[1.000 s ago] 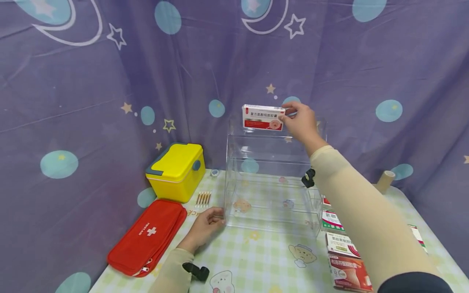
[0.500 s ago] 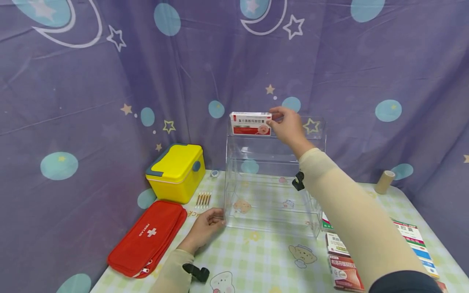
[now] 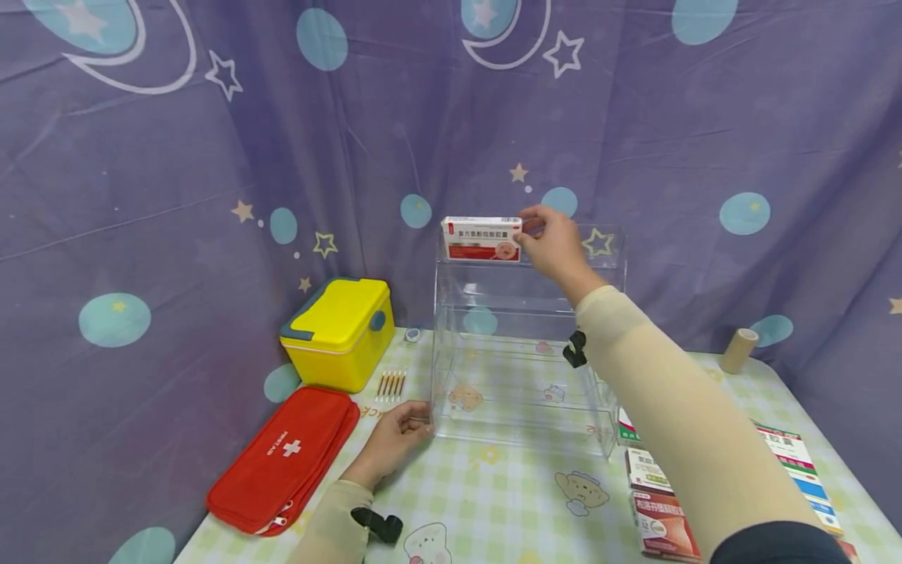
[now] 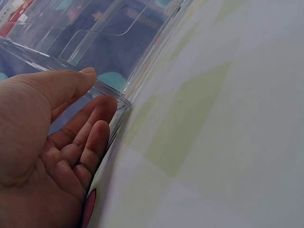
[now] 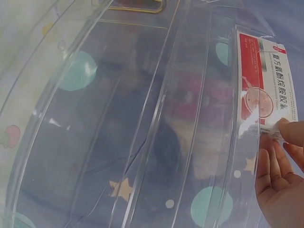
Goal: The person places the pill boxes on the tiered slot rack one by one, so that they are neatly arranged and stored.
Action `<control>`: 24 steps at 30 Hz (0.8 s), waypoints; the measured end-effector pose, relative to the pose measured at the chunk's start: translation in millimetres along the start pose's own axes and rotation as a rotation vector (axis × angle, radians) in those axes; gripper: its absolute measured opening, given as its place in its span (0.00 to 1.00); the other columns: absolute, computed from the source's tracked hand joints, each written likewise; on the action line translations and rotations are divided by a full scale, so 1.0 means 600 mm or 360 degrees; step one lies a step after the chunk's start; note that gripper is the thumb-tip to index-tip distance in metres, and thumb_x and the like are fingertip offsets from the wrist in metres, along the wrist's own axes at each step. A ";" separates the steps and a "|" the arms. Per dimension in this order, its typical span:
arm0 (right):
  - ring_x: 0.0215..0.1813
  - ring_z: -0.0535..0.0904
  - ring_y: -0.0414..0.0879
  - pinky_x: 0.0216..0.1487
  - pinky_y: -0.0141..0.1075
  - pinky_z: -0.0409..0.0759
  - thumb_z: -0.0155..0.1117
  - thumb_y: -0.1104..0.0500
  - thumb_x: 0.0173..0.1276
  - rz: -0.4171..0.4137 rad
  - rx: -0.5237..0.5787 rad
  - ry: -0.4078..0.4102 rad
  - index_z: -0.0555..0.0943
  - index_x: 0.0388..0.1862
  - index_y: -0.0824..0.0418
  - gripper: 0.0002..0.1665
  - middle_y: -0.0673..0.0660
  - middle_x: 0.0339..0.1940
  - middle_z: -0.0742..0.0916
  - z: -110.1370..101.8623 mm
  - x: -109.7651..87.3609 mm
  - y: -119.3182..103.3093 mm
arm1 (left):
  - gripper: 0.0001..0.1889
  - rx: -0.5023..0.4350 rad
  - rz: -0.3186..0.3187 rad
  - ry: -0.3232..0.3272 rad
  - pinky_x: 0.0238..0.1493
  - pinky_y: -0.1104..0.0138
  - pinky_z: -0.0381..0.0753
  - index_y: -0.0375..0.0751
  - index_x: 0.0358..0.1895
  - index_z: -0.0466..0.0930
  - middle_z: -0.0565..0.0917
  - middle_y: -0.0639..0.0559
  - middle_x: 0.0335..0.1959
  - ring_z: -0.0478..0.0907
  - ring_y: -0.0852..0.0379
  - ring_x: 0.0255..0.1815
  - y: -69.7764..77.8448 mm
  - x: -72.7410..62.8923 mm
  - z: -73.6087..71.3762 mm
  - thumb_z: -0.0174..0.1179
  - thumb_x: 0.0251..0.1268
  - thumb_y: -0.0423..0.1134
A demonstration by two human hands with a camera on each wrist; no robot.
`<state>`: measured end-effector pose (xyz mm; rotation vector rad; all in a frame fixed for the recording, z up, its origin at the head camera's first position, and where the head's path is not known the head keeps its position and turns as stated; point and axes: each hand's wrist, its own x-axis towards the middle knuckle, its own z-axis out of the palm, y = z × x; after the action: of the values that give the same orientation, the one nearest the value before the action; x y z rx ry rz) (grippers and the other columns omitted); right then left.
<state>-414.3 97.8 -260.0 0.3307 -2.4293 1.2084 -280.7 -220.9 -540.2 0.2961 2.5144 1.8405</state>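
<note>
A clear acrylic tiered display rack [image 3: 524,298] stands on the table in the head view. My right hand [image 3: 557,244] pinches the right end of a white and red medicine box [image 3: 482,240], which stands upright at the left end of the rack's top tier. In the right wrist view the box [image 5: 261,80] sits behind the tier's clear front lip, thumb on its printed face. Down at the rack's front left corner, my left hand [image 3: 396,435] holds the edge between thumb and fingers. The left wrist view shows that hand [image 4: 61,128] at the clear corner [image 4: 121,97].
Several medicine boxes [image 3: 665,523] lie right of the rack, partly hidden by my right sleeve. On the left are a yellow lidded box [image 3: 338,333], a red first aid pouch [image 3: 282,458] and several small brown-and-white sticks [image 3: 391,385]. A cardboard tube [image 3: 739,350] stands at the back right.
My right hand has moved left and slightly down, bringing the medicine box from above the top tier onto its left end. Over the last half second both hands stay nearly still.
</note>
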 end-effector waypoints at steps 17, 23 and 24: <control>0.49 0.85 0.47 0.50 0.36 0.83 0.72 0.59 0.73 -0.0174 0.0194 0.0171 0.84 0.60 0.59 0.19 0.58 0.55 0.88 -0.114 -0.096 0.047 | 0.20 0.0014 0.0013 -0.0003 0.47 0.67 0.82 0.38 0.62 0.82 0.85 0.43 0.57 0.84 0.50 0.49 0.004 0.000 0.001 0.71 0.69 0.34; 0.46 0.82 0.36 0.50 0.28 0.76 0.72 0.54 0.74 -0.0209 0.0105 0.0258 0.84 0.61 0.58 0.19 0.57 0.54 0.88 -0.179 -0.169 0.105 | 0.20 0.0032 0.0006 0.0037 0.47 0.69 0.81 0.39 0.62 0.82 0.86 0.44 0.57 0.84 0.51 0.49 0.006 -0.003 0.004 0.70 0.69 0.32; 0.46 0.81 0.35 0.50 0.27 0.76 0.72 0.53 0.74 -0.0188 0.0073 0.0268 0.84 0.61 0.58 0.20 0.57 0.54 0.88 -0.188 -0.181 0.118 | 0.20 0.0035 0.0003 0.0049 0.47 0.69 0.81 0.38 0.62 0.82 0.86 0.43 0.57 0.84 0.50 0.49 0.007 -0.003 0.005 0.70 0.68 0.31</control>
<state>-316.2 234.0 -298.0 0.3650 -2.2099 1.1917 -278.0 -217.4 -537.1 0.2727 2.5567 1.8338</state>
